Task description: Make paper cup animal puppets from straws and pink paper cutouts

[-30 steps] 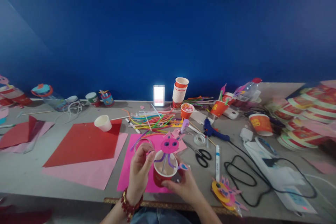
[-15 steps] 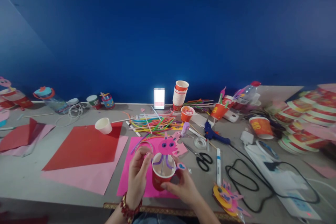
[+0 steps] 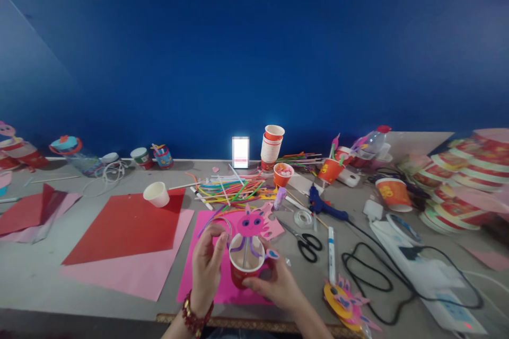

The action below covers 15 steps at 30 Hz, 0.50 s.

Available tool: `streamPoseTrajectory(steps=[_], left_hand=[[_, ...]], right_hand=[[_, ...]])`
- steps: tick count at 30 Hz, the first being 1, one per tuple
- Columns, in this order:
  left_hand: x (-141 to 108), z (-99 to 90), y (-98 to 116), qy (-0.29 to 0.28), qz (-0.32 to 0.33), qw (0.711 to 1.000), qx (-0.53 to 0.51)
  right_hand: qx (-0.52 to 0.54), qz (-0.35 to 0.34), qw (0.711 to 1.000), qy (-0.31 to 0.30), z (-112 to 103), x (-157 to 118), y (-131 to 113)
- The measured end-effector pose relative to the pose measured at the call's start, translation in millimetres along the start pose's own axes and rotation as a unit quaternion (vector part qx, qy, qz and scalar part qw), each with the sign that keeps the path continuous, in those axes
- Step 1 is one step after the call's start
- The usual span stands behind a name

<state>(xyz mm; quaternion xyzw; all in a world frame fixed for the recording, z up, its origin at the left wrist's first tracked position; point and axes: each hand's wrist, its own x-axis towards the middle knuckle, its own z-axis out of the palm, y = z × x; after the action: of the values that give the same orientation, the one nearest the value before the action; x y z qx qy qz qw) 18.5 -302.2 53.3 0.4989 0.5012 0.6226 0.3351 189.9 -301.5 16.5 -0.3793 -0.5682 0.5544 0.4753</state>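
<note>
Grey tabletop (image 3: 35, 286) is stretching wide; at six o'clock, the right hand (image 3: 278, 280) is gripping a red cup (image 3: 237, 277) topped by a pink-faced figure (image 3: 251, 226); the left hand (image 3: 207, 262), half-curled, is flanking it, contact unclear. Poses are barely changing, suggesting steady positioning. Toward twelve, coloured strips (image 3: 222, 189) are lying.

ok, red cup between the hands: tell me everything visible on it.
The red cup looks like paper: red outside, off-white inside, with a pale rim. It is roughly upright, mouth up, over the bright pink sheet; whether its base touches the sheet is unclear. A thin greyish stick and purple strips show at its mouth, below a pink cut-out face. The right hand holds it, thumb on the front wall; the left hand is beside it, contact unclear.
</note>
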Motion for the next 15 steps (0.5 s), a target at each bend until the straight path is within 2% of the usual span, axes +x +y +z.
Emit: streamPoseTrajectory(steps=[5, 8, 11, 13, 15], left_hand=[[-1.4, -2.6, -4.0, 0.011, -0.027, 0.999, -0.033], [-6.2, -4.4, -15.4, -0.046, -0.06, 0.992, -0.102], [-13.2, -3.1, -26.0, -0.111, -0.15, 0.97, -0.158], [-16.2, -0.1, -27.1, -0.145, -0.195, 0.954, -0.178], [-16.3, 3.3, -23.5, -0.151, -0.215, 0.944, -0.198]], right_hand=[[0.009, 0.009, 1.0, 0.002, 1.5, 2.1, -3.0], [0.025, 0.004, 1.0, 0.007, 0.7, 4.6, 1.6], [0.02, 0.008, 1.0, 0.01, -1.7, 10.1, 4.3], [0.013, 0.01, 1.0, 0.001, -3.3, 15.2, 3.6], [0.02, 0.003, 1.0, -0.021, -4.2, 20.3, 2.0]])
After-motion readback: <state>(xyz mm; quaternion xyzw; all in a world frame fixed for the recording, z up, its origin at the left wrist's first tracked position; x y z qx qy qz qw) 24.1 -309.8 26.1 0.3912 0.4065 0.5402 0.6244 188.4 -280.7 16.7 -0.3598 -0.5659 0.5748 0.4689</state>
